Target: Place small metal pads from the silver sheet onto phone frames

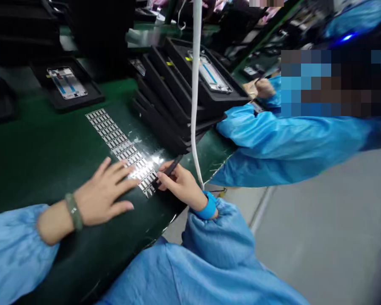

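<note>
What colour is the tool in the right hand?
The tool is black; the head view shows it best.

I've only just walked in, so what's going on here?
The person's right hand holds a pen-like tool at the near end of a sheet of small printed pieces on the green table. The left hand is spread, fingers over the sheet's left edge. Beyond, black trays are stacked, the top one holding a phone-like frame.

Dim, with glare
White reflections wash over the patterned sheet point(114, 137) and green table point(44, 161); the background blurs; a blue light point(347, 37) glows upper right.
</note>
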A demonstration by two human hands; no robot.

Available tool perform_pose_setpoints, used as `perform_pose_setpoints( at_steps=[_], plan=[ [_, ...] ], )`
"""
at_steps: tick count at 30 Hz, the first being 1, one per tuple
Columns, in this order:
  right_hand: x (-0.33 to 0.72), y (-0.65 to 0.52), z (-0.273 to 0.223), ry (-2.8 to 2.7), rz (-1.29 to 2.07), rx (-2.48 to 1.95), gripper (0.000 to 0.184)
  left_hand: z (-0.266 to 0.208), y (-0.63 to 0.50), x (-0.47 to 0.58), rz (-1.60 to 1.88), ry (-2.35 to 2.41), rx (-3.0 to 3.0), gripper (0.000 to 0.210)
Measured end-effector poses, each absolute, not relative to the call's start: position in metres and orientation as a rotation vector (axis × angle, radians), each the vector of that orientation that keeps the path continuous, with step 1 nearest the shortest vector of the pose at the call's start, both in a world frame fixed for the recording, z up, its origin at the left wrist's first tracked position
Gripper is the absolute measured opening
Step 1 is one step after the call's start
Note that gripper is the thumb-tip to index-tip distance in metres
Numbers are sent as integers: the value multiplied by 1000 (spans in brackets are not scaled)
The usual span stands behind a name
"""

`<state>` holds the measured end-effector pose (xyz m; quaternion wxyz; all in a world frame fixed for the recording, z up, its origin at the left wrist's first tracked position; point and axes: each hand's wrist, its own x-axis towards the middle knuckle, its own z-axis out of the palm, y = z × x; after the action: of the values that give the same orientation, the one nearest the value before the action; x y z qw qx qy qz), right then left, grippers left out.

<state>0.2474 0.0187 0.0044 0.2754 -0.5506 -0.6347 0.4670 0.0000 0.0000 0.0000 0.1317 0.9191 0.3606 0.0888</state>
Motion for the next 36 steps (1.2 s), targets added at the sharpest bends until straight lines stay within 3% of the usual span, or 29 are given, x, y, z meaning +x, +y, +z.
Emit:
perform_pose_setpoints(
  at_steps=[14,20,24,30,33,36],
  plan=[
    [228,46,17,-1093,1764,-1539,10,-1,-15,25,271,1006,2635,53],
    [228,56,18,-1011,1820,-1565,9,-3,-17,25,300,964,2658,51],
    [222,58,19,-948,1748,-1338,15,1,-15,26,427,994,2578,51],
    [208,61,23,-812,1683,-1128,23,5,61,-25,773,1826,2328,38],
    [203,60,26,-806,1716,-1102,24,5,106,-74,720,2229,2165,44],
    [198,56,30,-823,1754,-1070,23,6,130,-114,532,2341,2141,38]
  ],
)
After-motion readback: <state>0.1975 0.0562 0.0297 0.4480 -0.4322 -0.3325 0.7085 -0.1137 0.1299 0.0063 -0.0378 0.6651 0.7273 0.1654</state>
